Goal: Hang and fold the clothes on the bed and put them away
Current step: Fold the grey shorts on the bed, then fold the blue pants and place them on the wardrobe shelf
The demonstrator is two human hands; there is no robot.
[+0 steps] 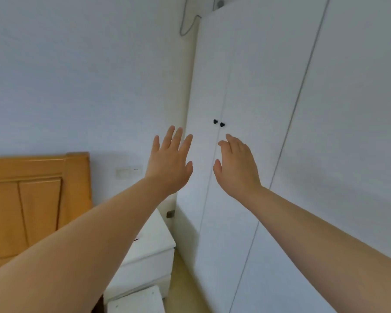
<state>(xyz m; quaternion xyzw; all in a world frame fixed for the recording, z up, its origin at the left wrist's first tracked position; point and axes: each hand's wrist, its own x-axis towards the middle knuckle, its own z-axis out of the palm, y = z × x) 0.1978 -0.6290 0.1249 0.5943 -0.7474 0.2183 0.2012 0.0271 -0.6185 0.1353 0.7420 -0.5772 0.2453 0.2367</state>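
Observation:
A tall white wardrobe stands in front of me with its two doors closed. Two small black knobs sit side by side where the doors meet. My left hand is raised with fingers straight and spread, just left of and below the knobs. My right hand is raised beside it, fingers relaxed, its fingertips a little below the knobs. Both hands hold nothing. No clothes are in view, and only the wooden headboard of the bed shows at the left.
A white bedside cabinet stands between the headboard and the wardrobe, with a white box below it. A wall socket sits on the white wall. More white wardrobe panels run along the right.

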